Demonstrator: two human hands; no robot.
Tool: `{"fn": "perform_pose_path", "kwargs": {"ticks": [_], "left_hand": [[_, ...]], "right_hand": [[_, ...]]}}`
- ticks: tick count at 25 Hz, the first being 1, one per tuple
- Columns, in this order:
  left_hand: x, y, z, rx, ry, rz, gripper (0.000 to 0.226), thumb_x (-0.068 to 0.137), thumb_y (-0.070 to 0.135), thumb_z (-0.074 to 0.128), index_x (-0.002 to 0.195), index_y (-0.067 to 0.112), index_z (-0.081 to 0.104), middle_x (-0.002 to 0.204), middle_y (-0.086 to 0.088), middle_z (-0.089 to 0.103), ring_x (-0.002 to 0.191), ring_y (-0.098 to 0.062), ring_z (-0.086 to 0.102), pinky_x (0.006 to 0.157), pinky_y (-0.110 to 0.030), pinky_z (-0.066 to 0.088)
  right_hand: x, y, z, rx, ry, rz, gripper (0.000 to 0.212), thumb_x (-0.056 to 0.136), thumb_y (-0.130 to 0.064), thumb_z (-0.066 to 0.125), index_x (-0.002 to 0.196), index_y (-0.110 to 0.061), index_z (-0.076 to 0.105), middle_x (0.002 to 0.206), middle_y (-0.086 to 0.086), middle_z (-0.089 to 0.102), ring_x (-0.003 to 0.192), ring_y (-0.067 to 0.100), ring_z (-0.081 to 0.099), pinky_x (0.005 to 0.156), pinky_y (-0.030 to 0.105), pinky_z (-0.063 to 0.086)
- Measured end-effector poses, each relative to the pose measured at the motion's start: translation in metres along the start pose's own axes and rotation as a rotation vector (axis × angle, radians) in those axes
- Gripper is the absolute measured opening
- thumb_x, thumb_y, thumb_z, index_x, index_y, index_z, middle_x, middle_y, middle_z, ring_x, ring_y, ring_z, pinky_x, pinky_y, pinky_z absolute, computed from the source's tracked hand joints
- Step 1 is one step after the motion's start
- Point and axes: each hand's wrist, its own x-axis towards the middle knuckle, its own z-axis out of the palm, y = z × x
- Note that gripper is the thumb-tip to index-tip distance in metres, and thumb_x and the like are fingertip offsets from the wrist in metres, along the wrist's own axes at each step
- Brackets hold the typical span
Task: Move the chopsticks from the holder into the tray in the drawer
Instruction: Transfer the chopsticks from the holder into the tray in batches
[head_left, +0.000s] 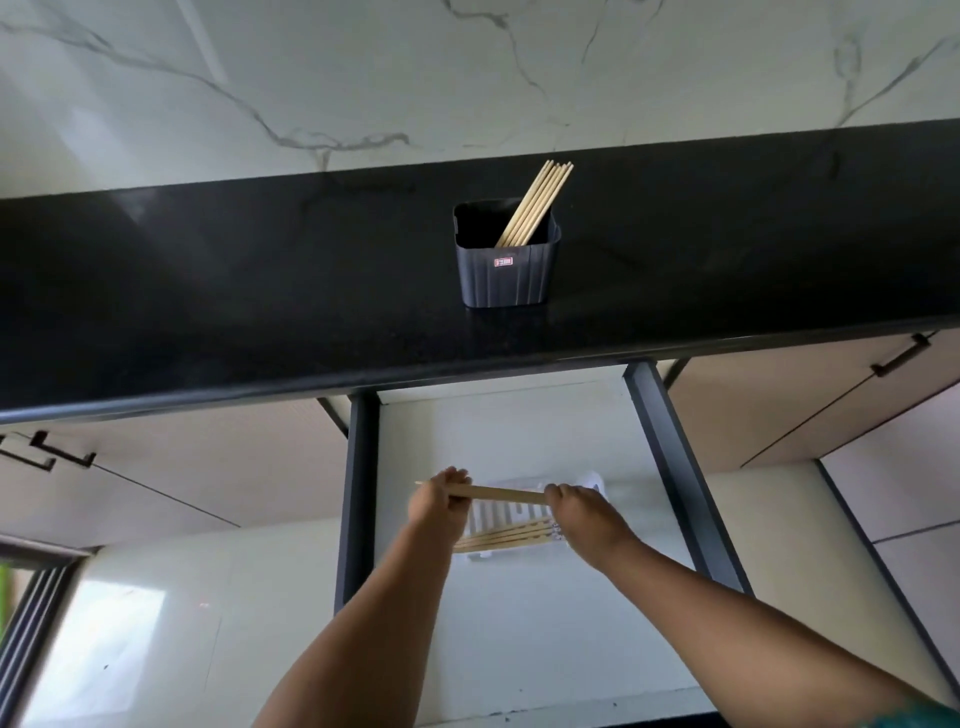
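Observation:
A dark ribbed holder (506, 270) stands on the black counter with several wooden chopsticks (535, 205) leaning to its right side. Below, the drawer (519, 431) is pulled out, and a white slotted tray (493, 517) lies in it with several chopsticks (506, 539) laid across. Above the tray my left hand (439, 501) and my right hand (576, 509) each grip one end of a pair of chopsticks (501, 492), held level. My hands cover both ends of the tray.
The black counter (260, 312) has a rounded front edge overhanging the drawer. Dark drawer rails (675, 467) run along both sides. Cabinet fronts with black handles (901, 356) flank the drawer. A marble wall rises behind the counter.

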Motion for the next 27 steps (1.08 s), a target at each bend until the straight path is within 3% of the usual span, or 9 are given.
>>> {"fn": "perform_pose_path", "kwargs": {"ticks": [1, 3, 6, 8, 10, 13, 16, 22, 27], "left_hand": [[0.006, 0.010, -0.010, 0.011, 0.045, 0.043, 0.021, 0.098, -0.002, 0.037, 0.086, -0.005, 0.054, 0.069, -0.018, 0.061, 0.069, -0.025, 0.055, 0.067, -0.031, 0.048], [0.019, 0.029, -0.030, 0.116, 0.180, 0.141, 0.022, 0.099, 0.005, 0.039, 0.104, -0.003, 0.059, 0.087, -0.016, 0.065, 0.080, -0.024, 0.060, 0.072, -0.030, 0.049], [0.031, 0.029, -0.050, 0.544, 0.331, 0.222, 0.025, 0.095, 0.022, 0.046, 0.104, 0.006, 0.064, 0.087, -0.007, 0.064, 0.066, -0.018, 0.055, 0.058, -0.026, 0.042], [0.036, 0.015, -0.056, 0.992, 0.286, 0.256, 0.031, 0.093, 0.038, 0.050, 0.098, 0.011, 0.064, 0.081, -0.005, 0.061, 0.064, -0.019, 0.054, 0.055, -0.025, 0.040], [0.038, 0.000, -0.056, 1.196, 0.201, 0.291, 0.042, 0.087, 0.052, 0.053, 0.092, 0.011, 0.063, 0.078, -0.004, 0.061, 0.066, -0.018, 0.054, 0.052, -0.025, 0.039], [0.038, -0.009, -0.055, 1.275, 0.168, 0.325, 0.036, 0.088, 0.046, 0.050, 0.088, 0.013, 0.063, 0.084, -0.009, 0.064, 0.067, -0.020, 0.055, 0.049, -0.024, 0.038], [0.043, -0.006, -0.055, 1.395, 0.169, 0.323, 0.041, 0.093, 0.043, 0.041, 0.096, 0.009, 0.064, 0.091, -0.010, 0.064, 0.079, -0.026, 0.056, 0.061, -0.028, 0.039], [0.042, -0.013, -0.058, 1.554, 0.111, 0.405, 0.025, 0.091, 0.017, 0.037, 0.102, 0.009, 0.058, 0.101, -0.012, 0.063, 0.081, -0.026, 0.052, 0.066, -0.028, 0.040], [0.042, -0.011, -0.059, 1.593, 0.097, 0.434, 0.028, 0.088, 0.010, 0.034, 0.104, 0.007, 0.057, 0.103, -0.014, 0.063, 0.087, -0.031, 0.055, 0.069, -0.030, 0.042]], "right_hand": [[-0.001, 0.007, 0.003, 0.003, -0.027, 0.018, 0.030, 0.071, 0.005, 0.060, 0.099, -0.007, 0.060, 0.085, 0.012, 0.070, 0.076, 0.027, 0.069, 0.068, 0.029, 0.051], [0.002, 0.017, 0.009, -0.049, -0.049, 0.039, 0.035, 0.067, 0.006, 0.065, 0.099, -0.005, 0.059, 0.088, 0.012, 0.068, 0.078, 0.027, 0.068, 0.068, 0.029, 0.051], [0.020, 0.017, 0.020, -0.092, -0.166, -0.017, 0.051, 0.072, 0.008, 0.061, 0.120, -0.004, 0.047, 0.113, 0.015, 0.061, 0.103, 0.032, 0.061, 0.085, 0.036, 0.047], [0.029, 0.014, 0.022, -0.069, -0.163, -0.011, 0.059, 0.071, 0.007, 0.064, 0.126, -0.005, 0.043, 0.117, 0.014, 0.060, 0.106, 0.032, 0.060, 0.087, 0.037, 0.047], [0.034, 0.016, 0.023, -0.058, -0.151, -0.004, 0.057, 0.072, 0.006, 0.063, 0.125, -0.007, 0.044, 0.116, 0.013, 0.060, 0.105, 0.031, 0.061, 0.086, 0.037, 0.047], [0.023, 0.034, 0.035, -0.069, -0.154, 0.022, 0.047, 0.075, 0.005, 0.057, 0.118, -0.010, 0.047, 0.114, 0.010, 0.061, 0.104, 0.029, 0.060, 0.084, 0.036, 0.046], [0.016, 0.040, 0.045, -0.082, -0.183, 0.038, 0.046, 0.075, 0.005, 0.056, 0.118, -0.010, 0.048, 0.116, 0.008, 0.060, 0.107, 0.029, 0.058, 0.087, 0.037, 0.046], [0.043, 0.024, 0.041, -0.047, -0.145, 0.007, 0.065, 0.077, 0.005, 0.059, 0.137, -0.011, 0.039, 0.132, 0.011, 0.052, 0.124, 0.030, 0.048, 0.106, 0.037, 0.038], [0.043, 0.021, 0.043, -0.067, -0.145, -0.046, 0.054, 0.084, 0.006, 0.050, 0.136, -0.009, 0.043, 0.131, 0.009, 0.053, 0.123, 0.028, 0.050, 0.100, 0.036, 0.041]]}}
